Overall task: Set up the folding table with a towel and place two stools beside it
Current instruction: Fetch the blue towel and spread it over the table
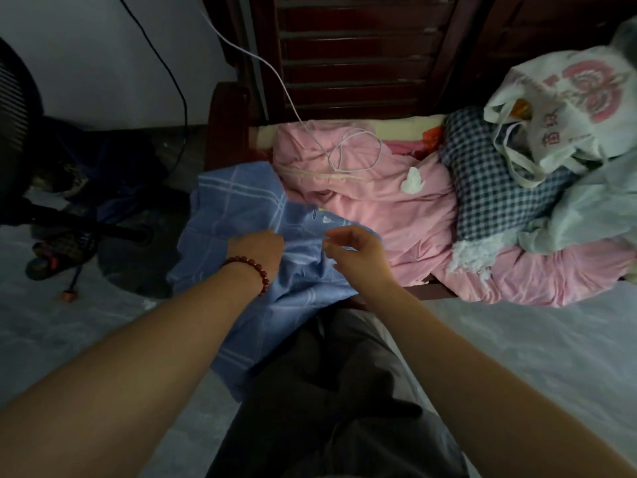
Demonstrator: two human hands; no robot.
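2 hands at the blue towel (241,201): left hand (256,248) clutches a fold; whether right hand (358,253) grips cannot be told. Fetching step; next likely calls for lifting it clear.

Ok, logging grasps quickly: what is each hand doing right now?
Left hand: grips the blue towel.
Right hand: fingers loosely curled over the towel; cannot tell whether it pinches it.
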